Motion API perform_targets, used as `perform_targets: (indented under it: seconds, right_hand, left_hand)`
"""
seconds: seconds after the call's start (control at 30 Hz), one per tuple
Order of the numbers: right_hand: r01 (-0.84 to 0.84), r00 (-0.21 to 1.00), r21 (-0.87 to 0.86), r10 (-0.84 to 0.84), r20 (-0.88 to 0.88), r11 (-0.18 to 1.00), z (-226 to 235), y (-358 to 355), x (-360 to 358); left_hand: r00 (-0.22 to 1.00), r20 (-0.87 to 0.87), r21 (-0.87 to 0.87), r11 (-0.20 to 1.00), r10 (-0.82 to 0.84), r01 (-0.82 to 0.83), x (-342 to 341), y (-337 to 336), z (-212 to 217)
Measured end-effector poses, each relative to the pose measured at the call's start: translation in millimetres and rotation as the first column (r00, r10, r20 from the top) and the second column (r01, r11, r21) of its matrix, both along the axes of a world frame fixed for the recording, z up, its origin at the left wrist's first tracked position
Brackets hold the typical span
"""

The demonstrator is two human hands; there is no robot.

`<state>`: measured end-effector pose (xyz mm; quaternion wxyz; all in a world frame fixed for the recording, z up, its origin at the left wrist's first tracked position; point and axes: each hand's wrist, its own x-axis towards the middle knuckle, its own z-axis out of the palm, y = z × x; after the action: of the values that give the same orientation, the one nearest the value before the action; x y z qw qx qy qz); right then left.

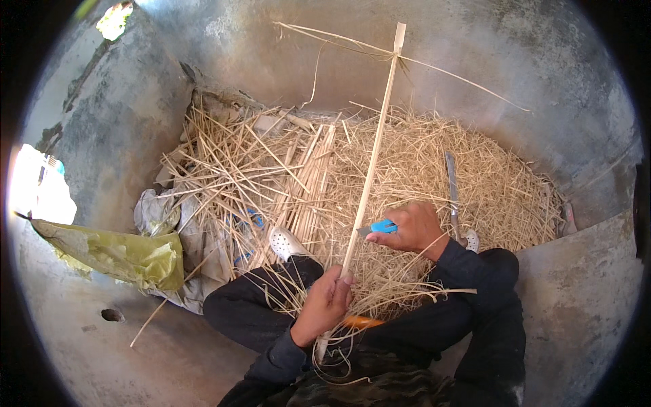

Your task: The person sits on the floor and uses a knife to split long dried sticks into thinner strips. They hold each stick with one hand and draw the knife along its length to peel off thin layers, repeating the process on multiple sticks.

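My left hand (322,306) is closed around the lower part of a long pale strip that looks like bamboo (377,142). The strip slants up and away from my lap, its far end standing above the heap of shavings. Thin slivers cross near that end. In my right hand (417,229) is a blue utility knife (384,226), fingers wrapped round its handle. Its blade points left at the strip's right edge; whether it touches I cannot tell. Loose curled slivers (400,290) lie over my lap between the hands.
A heap of fine shavings (475,156) covers the right floor. Cut sticks (305,197) are piled to its left. A long-bladed knife (452,186) lies beyond my right hand. A yellow-green sack (129,254) hangs at left, near an opening in the curved grey wall (563,74).
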<state>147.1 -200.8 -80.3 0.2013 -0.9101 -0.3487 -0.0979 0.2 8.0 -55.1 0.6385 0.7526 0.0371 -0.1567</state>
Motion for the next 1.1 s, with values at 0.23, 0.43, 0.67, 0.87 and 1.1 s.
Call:
perform_targets:
  seconds: [0.23, 0.43, 0.67, 0.87, 1.1]
  right_hand:
    - [-0.102, 0.987, 0.027, 0.098, 0.126, 0.994, 1.1, 9.7, -7.7]
    - [-0.112, 0.993, 0.086, 0.11, 0.029, 0.99, -15.6, 16.1, -15.5]
    - [-0.03, 0.995, 0.075, 0.022, 0.094, 0.997, -6.5, 3.8, 15.4]
    - [-0.131, 0.991, 0.082, 0.133, -0.026, 0.988, -19.7, 17.7, -14.1]
    - [0.043, 0.998, 0.173, -0.051, 0.037, 0.984, -15.5, 8.1, 14.6]
  left_hand:
    - [0.965, 0.257, 0.171, 0.985, -0.043, -0.002, 9.2, -0.8, 1.8]
    - [0.998, 0.024, -0.013, 0.998, -0.062, 0.062, 14.5, 4.4, 9.1]
    - [0.997, -0.04, -0.191, 0.98, -0.067, 0.058, 15.3, 0.2, 7.2]
    - [0.964, -0.253, -0.487, 0.872, -0.083, -0.053, 12.8, -1.2, 4.8]
    - [0.935, -0.341, -0.533, 0.84, -0.099, -0.106, 6.3, -3.4, 13.9]
